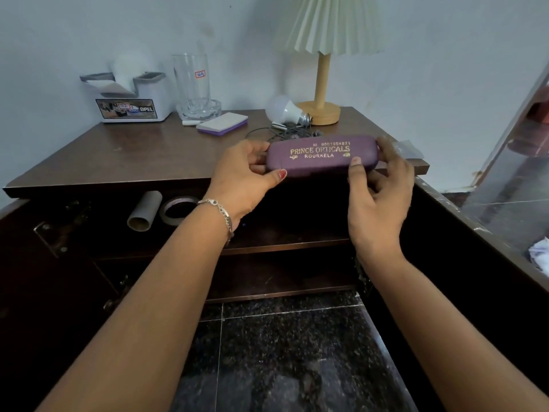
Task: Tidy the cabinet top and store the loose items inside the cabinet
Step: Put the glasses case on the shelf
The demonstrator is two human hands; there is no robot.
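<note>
A person holds a purple spectacle case (322, 155), stamped in gold "PRINCE OPTICALS ROURKELA", level at the front edge of a dark wooden cabinet top (118, 150). The left hand (243, 179) grips the case's left end, thumb against its lower edge, a silver bracelet (221, 214) at the wrist. The right hand (378, 188) clasps the right end, thumb on the front face and fingers curled behind.

Behind the case lies a tangle of dark cable (285, 133), with a white LED bulb (285, 110) on its side just beside the round wooden base of a table lamp (322, 84) with a pleated cream shade. Toward the wall stand a white tissue holder (130, 96) and a tall clear glass (191, 81) set in a glass ashtray (199, 110); a purple-edged white block (222, 122) rests in front of the ashtray. A clear plastic wrapper (405, 148) sits at the top's right corner.

The cabinet is open below. On its upper shelf (285, 243) sit a cardboard tube (144, 211) and, just beside it, a roll of tape (178, 209).
</note>
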